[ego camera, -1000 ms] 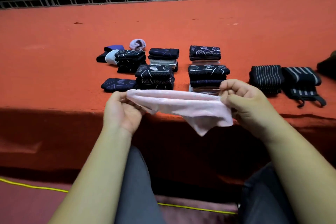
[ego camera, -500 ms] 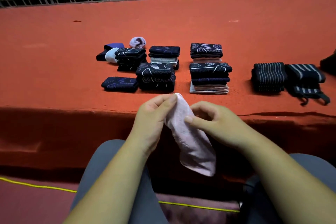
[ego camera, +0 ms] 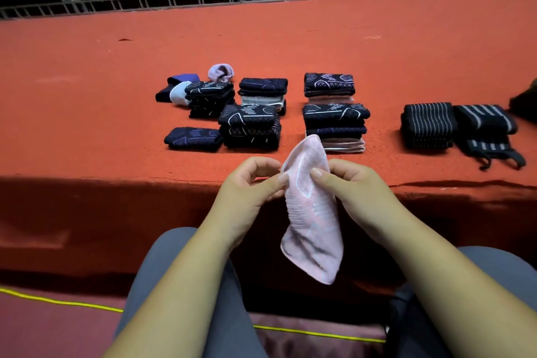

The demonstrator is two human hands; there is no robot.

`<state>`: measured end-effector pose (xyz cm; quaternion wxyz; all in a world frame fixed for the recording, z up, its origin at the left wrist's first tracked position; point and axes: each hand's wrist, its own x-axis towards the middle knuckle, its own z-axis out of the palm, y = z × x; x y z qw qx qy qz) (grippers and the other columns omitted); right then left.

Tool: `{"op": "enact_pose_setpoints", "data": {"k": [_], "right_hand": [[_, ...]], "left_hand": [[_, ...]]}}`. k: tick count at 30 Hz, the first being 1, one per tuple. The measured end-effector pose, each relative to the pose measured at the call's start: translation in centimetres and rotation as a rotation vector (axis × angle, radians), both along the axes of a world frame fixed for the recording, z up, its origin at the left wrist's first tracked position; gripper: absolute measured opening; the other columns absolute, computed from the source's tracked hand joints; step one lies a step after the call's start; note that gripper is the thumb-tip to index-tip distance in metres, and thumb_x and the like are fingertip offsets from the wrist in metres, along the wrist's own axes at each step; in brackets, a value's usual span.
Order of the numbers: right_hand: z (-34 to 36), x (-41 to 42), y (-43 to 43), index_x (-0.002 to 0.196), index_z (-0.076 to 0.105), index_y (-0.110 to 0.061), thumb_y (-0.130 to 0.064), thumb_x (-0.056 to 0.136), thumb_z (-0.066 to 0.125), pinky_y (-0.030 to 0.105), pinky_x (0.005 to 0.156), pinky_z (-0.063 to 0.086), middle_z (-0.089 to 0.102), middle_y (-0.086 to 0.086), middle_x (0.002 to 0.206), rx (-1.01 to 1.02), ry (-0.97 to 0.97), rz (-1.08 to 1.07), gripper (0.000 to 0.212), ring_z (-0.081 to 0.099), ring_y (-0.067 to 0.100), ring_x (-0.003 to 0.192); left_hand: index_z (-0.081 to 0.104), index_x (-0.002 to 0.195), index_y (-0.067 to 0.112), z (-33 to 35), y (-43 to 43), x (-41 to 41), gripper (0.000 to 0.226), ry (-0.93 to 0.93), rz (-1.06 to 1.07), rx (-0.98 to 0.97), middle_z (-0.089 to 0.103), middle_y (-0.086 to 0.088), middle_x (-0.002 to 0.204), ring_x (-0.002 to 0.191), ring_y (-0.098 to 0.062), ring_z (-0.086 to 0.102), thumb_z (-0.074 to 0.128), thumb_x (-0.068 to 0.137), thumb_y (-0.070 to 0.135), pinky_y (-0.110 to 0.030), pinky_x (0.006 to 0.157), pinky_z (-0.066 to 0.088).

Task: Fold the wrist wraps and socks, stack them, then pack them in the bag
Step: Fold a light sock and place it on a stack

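Leftmost, a single folded dark sock [ego camera: 193,139] lies on the red surface [ego camera: 101,113], with dark sock stacks [ego camera: 250,128] just beside and behind it. Nearer the person, the left hand [ego camera: 247,186] pinches the left edge of a pink sock [ego camera: 313,212] between thumb and curled fingers, close to its top end. The sock hangs in the air in front of the surface's near edge, above the lap. Its long axis runs close to vertical, with the upper end pointing toward the stacks and the lower end drooping free, leaning slightly right. The right hand [ego camera: 360,192] grips the opposite edge at the same height, thumb on the front face. Both hands are equally near and hold the upper part, so the fold probably turns on bringing the hanging end up to the top. Just beyond the sock's tip sits a mixed stack [ego camera: 334,128] with pink layers at its base, a likely home for it. Farther right, well apart, lie two striped wrist wraps [ego camera: 427,125]. A dark shape [ego camera: 526,102] at the right edge may be the bag; I cannot tell.
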<state>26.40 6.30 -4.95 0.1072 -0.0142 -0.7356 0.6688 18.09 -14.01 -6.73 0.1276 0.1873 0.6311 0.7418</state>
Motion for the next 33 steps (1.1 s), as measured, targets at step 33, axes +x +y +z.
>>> {"op": "enact_pose_setpoints", "data": {"k": [33], "right_hand": [[0.5,0.2,-0.5,0.127,0.071,-0.03,0.002,0.098,0.063,0.035,0.107,0.052,0.074,-0.013,0.125,0.249,0.175,0.01,0.044,0.068,0.015,0.118]], "left_hand": [[0.064,0.13,-0.001,0.5,0.1,-0.2,0.034,-0.095,0.058,0.17,0.075,-0.02,0.122,0.111,-0.026,0.072,0.07,0.096,-0.001,-0.037,0.096,0.061]]}}
